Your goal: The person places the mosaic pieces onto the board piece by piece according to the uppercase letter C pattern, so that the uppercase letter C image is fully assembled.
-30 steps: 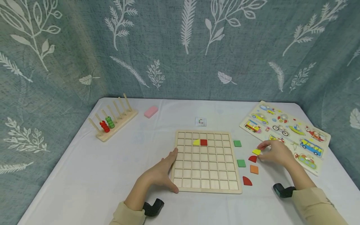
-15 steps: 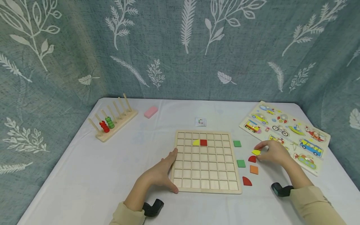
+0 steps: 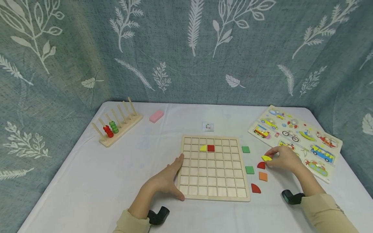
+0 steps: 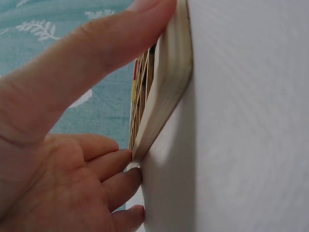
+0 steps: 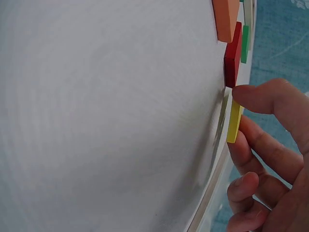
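My right hand (image 3: 284,158) pinches a thin yellow wooden tile (image 3: 266,158) between thumb and fingertips; the hand partly hides its shape. In the right wrist view the yellow tile (image 5: 233,123) stands tilted close over the white cloth, right by a red quarter-circle tile (image 5: 233,58). My left hand (image 3: 166,176) rests on the left side of a wooden grid board (image 3: 215,197), fingers along the edge and thumb at the near left corner. In the left wrist view, the thumb presses the frame (image 4: 176,58). A yellow tile (image 3: 203,148) and a red square (image 3: 211,148) sit side by side in the grid.
Right of the board lie green squares (image 3: 250,170), an orange square (image 3: 263,176) and another red quarter circle (image 3: 255,188). A picture puzzle board (image 3: 303,150) stands behind the right hand. Further back are a small pattern card (image 3: 208,126), a pink block (image 3: 156,116) and a peg rack (image 3: 123,127).
My right hand's fingers have closed on the yellow tile and tipped it up slightly from the table. The left hand and board have stayed put.
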### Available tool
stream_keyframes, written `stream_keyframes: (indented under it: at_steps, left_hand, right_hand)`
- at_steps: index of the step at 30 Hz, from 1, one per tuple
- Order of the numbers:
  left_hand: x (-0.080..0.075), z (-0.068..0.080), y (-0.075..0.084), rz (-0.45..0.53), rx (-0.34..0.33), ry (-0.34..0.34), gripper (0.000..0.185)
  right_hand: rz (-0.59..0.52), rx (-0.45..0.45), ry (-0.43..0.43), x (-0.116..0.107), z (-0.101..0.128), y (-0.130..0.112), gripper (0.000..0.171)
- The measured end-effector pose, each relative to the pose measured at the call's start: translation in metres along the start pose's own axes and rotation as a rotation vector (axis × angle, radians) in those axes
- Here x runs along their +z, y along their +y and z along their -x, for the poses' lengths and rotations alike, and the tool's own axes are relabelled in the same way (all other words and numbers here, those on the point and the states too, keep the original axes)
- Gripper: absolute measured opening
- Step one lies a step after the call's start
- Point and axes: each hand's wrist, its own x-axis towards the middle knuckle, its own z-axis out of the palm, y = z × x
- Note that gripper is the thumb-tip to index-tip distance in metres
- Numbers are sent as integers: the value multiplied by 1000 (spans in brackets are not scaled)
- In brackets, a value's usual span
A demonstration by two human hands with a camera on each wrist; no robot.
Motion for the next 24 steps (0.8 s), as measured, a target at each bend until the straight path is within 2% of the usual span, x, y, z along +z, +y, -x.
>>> stream_keyframes:
  at_steps: [24]
  left_hand:
    - [0,0,2,-8,-13,-13,133]
  right_hand:
    - [-8,-55,98,3,0,-13,30]
